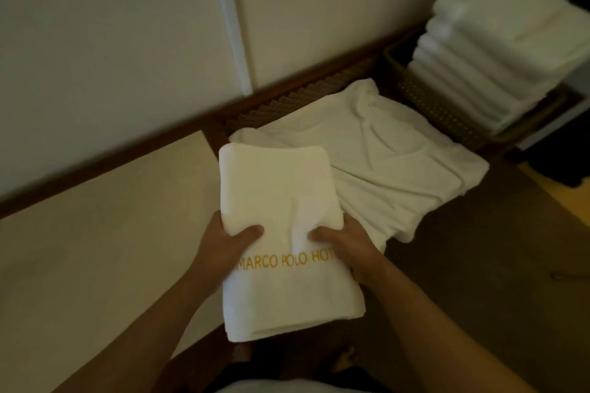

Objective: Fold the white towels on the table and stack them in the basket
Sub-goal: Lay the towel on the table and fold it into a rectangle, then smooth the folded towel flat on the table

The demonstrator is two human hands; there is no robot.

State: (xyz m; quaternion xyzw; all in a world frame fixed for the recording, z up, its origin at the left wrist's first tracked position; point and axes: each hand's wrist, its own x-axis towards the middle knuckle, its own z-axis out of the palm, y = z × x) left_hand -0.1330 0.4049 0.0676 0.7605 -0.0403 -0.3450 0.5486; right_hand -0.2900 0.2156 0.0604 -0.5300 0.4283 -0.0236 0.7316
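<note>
Both hands are full: the left hand (223, 241) and the right hand (346, 244) hold a folded towel (287, 233) from its two sides. Past it, a loose towel (376, 162) lies spread out and covers most of the worktop (319, 95). To the right stands the basket (424, 92), and its stack (510, 50) rises well over the rim, so the way in is from above. The wall (127, 41) shuts off the far side. The floor (95, 233) on the left is open.

Pale wall panels (111, 41) with a white vertical strip (230, 18); dark wooden skirting (95, 172); cream floor (95, 249).
</note>
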